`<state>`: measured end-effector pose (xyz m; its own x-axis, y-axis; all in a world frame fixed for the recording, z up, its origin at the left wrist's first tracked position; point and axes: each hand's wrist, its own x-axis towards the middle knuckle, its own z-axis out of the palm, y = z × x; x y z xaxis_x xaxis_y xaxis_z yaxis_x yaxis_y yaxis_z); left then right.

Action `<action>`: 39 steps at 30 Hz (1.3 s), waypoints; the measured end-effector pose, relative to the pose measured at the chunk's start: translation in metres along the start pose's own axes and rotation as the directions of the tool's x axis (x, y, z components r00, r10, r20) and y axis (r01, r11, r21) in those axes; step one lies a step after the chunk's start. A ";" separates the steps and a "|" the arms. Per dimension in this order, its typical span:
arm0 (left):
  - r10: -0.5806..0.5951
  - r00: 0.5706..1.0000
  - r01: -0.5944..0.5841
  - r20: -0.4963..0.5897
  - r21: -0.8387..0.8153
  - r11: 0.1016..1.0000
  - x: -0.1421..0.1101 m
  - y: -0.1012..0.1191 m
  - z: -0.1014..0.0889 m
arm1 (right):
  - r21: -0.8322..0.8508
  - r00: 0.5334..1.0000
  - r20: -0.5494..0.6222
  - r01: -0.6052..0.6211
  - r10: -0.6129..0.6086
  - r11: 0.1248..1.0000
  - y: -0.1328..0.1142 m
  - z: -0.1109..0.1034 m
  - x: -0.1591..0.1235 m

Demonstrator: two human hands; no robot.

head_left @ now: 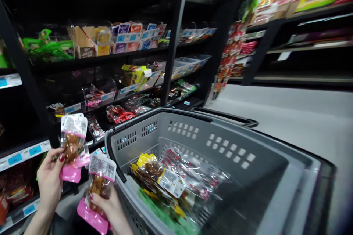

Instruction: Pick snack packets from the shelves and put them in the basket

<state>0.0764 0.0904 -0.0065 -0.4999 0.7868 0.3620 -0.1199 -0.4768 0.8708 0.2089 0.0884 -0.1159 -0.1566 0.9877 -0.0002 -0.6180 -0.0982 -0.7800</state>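
My left hand [52, 170] is closed on a few pink-and-clear snack packets [72, 143], pinched between thumb and fingers, with brown food showing through the film. Lower and to the right, my right hand [106, 203] grips another pink-ended snack packet [99, 183], its white label facing up; whether more lie behind it I cannot tell. Both hands are just left of a grey shopping basket [237, 187]. Inside the basket lie yellow-topped snack packets [154, 169], clear red-and-silver packets [187, 169] and something green [160, 213] beneath them.
Black shelving [176, 36] rises ahead, with bins of green packets [52, 47], small boxes [127, 38] and a yellow box [135, 75]. Red packets [120, 114] lie on a lower shelf behind the basket. Pale floor [292, 114] stretches right, towards another stocked shelf [303, 18].
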 end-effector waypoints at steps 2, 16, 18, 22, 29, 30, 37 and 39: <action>-0.007 1.000 0.007 0.009 0.005 1.000 -0.019 -0.012 -0.021 | -0.032 1.000 -0.011 0.014 -0.014 0.999 0.000 0.001 0.001; -0.452 0.721 0.522 0.525 0.016 0.853 -0.048 -0.090 -0.077 | -0.484 0.985 -0.173 -0.074 -0.012 0.872 -0.009 -0.011 0.001; -0.494 0.676 0.584 0.547 0.012 0.812 -0.050 -0.091 -0.077 | -0.505 0.985 -0.174 -0.095 0.006 0.858 -0.002 -0.015 0.003; -0.533 0.612 0.644 0.585 0.023 0.765 -0.051 -0.085 -0.071 | -0.513 0.990 -0.134 -0.116 0.055 0.851 0.008 -0.012 0.000; -0.549 0.614 0.637 0.568 0.055 0.769 -0.046 -0.076 -0.068 | -0.517 0.996 -0.061 -0.090 0.069 0.851 0.017 -0.012 -0.002; -0.541 0.618 0.627 0.570 0.058 0.777 -0.045 -0.077 -0.070 | -0.512 0.996 -0.063 -0.085 0.062 0.855 0.017 -0.013 -0.001; -0.501 0.646 0.505 0.576 0.170 0.846 -0.045 -0.081 -0.078 | -0.434 0.994 -0.068 -0.102 0.080 0.895 0.024 -0.011 -0.001; -0.506 0.650 0.462 0.568 0.234 0.856 -0.047 -0.081 -0.079 | -0.404 0.992 -0.074 -0.123 0.102 0.906 0.032 -0.013 -0.001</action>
<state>0.0423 0.0612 -0.1205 0.2227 0.9747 -0.0165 -0.1324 0.0470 0.9901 0.1993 0.0856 -0.1494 -0.1617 0.9788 -0.1261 -0.2297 -0.1616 -0.9598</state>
